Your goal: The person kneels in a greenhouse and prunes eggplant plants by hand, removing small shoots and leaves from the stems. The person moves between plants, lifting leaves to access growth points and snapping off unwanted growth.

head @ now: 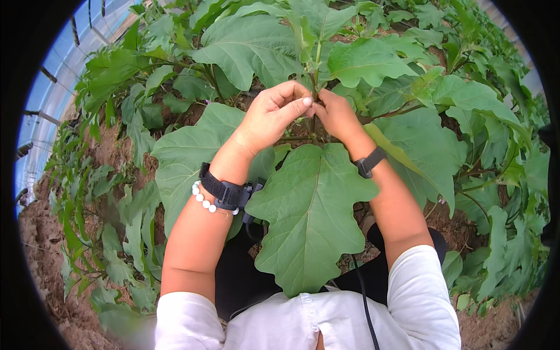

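The purplish main stem [312,127] of an eggplant plant rises before me. My left hand [280,109] closes on it from the left, thumb and fingertips pinched together. From the right, my right hand [337,113] meets it at the same spot, fingers curled against the stem. Anything small between the fingertips is hidden. Just above, the stem continues to a leafy shoot tip [317,57]. A pale, blurred vertical strand [299,43] runs down towards my fingers. One broad lobed leaf [310,214] hangs below my hands, between my forearms.
Other eggplant plants [477,109] crowd the right side and the back. Large leaves [197,148] spread under my left forearm. Bare brown soil [48,253] shows at the left. Beyond it is a translucent plastic-film wall [57,83]. A black cable [365,302] crosses my white shirt.
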Demonstrator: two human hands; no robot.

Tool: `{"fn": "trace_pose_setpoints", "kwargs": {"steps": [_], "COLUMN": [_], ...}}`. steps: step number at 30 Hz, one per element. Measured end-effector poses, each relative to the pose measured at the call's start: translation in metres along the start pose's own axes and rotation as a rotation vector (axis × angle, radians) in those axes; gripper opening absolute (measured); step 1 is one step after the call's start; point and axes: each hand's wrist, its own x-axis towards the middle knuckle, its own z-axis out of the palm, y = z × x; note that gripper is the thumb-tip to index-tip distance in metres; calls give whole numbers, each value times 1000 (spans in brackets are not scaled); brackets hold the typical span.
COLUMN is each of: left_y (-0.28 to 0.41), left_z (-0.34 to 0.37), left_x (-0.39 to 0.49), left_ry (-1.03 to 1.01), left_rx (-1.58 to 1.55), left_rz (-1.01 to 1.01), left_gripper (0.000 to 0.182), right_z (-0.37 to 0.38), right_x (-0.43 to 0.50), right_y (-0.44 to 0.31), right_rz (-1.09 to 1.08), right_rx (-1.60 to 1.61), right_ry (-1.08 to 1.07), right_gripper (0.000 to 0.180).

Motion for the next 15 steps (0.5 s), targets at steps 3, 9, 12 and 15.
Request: {"fn": "trace_pose_setpoints", "kwargs": {"steps": [3, 9, 12, 15], "left_y": [45, 101, 125, 158], "left_z": [-4, -19, -30, -49], "left_x": [19, 54, 69, 74], "left_ry": [-85, -169, -115, -23], "left_rx": [65, 537, 815, 951], "left_rz": [-8, 91, -131, -216], "left_gripper": [15, 21, 31, 33], "right_z": [12, 34, 29, 14], "right_x": [5, 2, -15, -31], "right_y": [-10, -14, -11, -7], "right_rz": [8, 160, -57, -53], "right_rx": [126, 797, 550, 491], "right_ry": [-72, -141, -189, -209], "right_gripper": [31, 31, 34, 33]}}
